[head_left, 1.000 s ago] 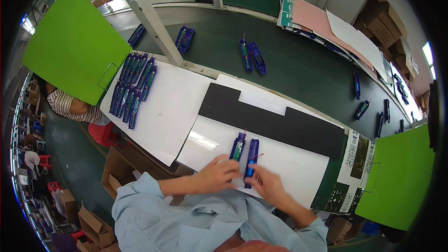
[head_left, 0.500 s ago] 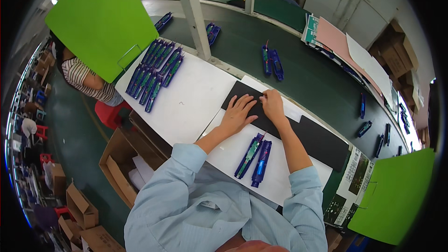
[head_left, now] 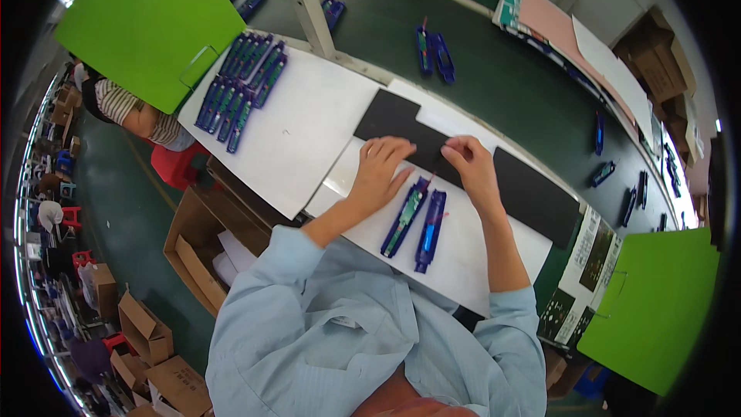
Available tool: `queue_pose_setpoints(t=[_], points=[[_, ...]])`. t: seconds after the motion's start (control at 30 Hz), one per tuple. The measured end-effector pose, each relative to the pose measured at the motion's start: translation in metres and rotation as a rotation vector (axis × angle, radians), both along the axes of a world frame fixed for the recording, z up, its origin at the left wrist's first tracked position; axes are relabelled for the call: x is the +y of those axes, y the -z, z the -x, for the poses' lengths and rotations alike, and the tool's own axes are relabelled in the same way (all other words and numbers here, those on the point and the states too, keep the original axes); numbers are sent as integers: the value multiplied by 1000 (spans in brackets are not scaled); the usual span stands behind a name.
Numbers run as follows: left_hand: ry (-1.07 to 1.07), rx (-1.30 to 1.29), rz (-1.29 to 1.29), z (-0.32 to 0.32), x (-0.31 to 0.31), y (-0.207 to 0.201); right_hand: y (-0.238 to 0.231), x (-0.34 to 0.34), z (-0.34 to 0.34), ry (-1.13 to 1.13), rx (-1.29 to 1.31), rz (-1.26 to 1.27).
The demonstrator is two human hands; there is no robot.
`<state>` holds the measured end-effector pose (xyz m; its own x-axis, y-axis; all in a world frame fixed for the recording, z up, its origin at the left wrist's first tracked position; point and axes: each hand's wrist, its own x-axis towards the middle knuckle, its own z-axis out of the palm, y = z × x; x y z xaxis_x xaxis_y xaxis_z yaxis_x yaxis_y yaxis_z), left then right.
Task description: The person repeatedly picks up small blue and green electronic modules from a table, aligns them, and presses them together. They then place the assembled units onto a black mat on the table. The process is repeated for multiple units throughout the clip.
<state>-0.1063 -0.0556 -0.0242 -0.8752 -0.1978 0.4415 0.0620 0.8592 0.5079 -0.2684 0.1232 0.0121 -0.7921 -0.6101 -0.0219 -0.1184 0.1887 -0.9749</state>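
My left hand (head_left: 378, 173) lies at the near edge of a black sheet (head_left: 386, 115), fingers stretched out and slightly apart, holding nothing. Over the same sheet, my right hand (head_left: 476, 171) has thumb and forefinger pinched together; whatever may be between them is too small to make out. Just nearer to me, two halves of a blue casing lie side by side on the white work surface (head_left: 461, 270). The left casing half (head_left: 404, 220) carries a green circuit board with a thin red wire at its top. The right casing half (head_left: 431, 232) has a bright blue part inside.
Rows of blue casings with circuit boards (head_left: 241, 81) sit on the white table at left. Beyond a rail runs a green conveyor (head_left: 370, 31) carrying more casings. Green panels (head_left: 154, 27) flank the station. A metal post (head_left: 302, 4) stands ahead; an open carton (head_left: 202, 251) is at left.
Both hands have pulled back toward me, and the gap between them has widened. My left hand has left the middle of the black sheet for its near edge. The whole view has shifted.
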Motion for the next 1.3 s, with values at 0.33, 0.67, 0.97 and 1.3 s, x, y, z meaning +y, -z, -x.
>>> queue_pose_setpoints(t=[0.33,0.67,0.97,1.3], points=[[289,-212,104,-124,122,-13,31,104,-97,-104,-210,-149],[275,-225,145,-123,123,-13,37,98,-102,-160,-111,-226],[282,-241,105,-123,123,-13,35,92,-117,-84,126,-235],[285,-229,42,-122,125,-8,27,95,-111,-123,129,-249]])
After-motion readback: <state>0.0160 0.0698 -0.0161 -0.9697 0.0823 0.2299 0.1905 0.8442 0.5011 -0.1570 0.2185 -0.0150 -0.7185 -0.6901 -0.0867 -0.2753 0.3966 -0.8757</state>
